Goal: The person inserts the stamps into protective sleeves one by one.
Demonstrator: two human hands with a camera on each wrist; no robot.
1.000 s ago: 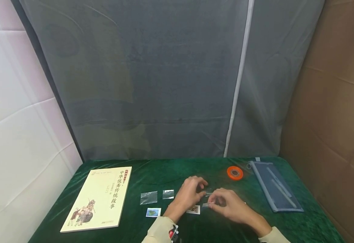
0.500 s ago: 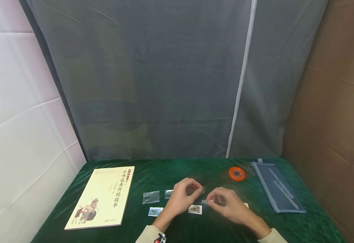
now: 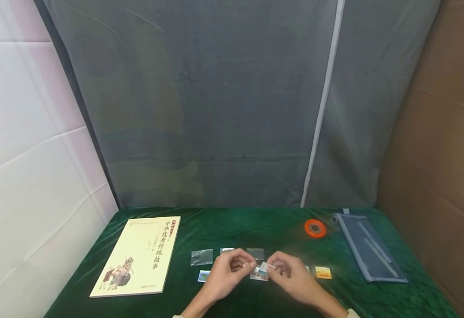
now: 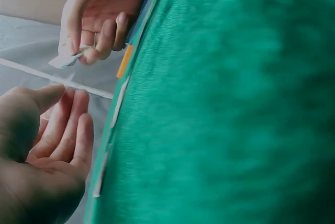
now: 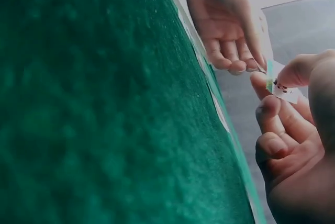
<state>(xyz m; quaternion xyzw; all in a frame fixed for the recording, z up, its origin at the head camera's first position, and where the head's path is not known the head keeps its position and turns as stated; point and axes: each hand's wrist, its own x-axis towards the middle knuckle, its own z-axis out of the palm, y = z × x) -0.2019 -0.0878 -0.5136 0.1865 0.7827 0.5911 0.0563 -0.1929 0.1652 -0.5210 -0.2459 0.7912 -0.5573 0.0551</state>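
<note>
My right hand (image 3: 293, 274) pinches a small postage stamp (image 5: 282, 89) between thumb and forefinger, its white and blue-green face tilted. In the head view my left hand (image 3: 228, 270) faces it over the middle of the table. Its thumb and forefinger pinch a tiny clear plastic piece (image 4: 62, 80), mostly hidden by the fingers. Below the two hands lies a multicoloured stamp (image 3: 259, 274). A blue-green stamp (image 3: 203, 276) shows left of the left hand, partly covered, and a yellow stamp (image 3: 323, 272) lies right of the right hand. Behind the hands is a clear plastic sleeve (image 3: 255, 253).
Another clear sleeve (image 3: 202, 257) lies further left, near a cream-coloured book (image 3: 136, 254). An orange round spool (image 3: 315, 228) sits at the back right, beside a blue mesh zip pouch (image 3: 369, 247) with slim tools inside. Green cloth (image 3: 236, 221) covers the table.
The left hand has drawn back from the table's middle, left and nearer the body. The right hand has shifted slightly left, and the stamp in it now shows its face. The yellow stamp has come into view.
</note>
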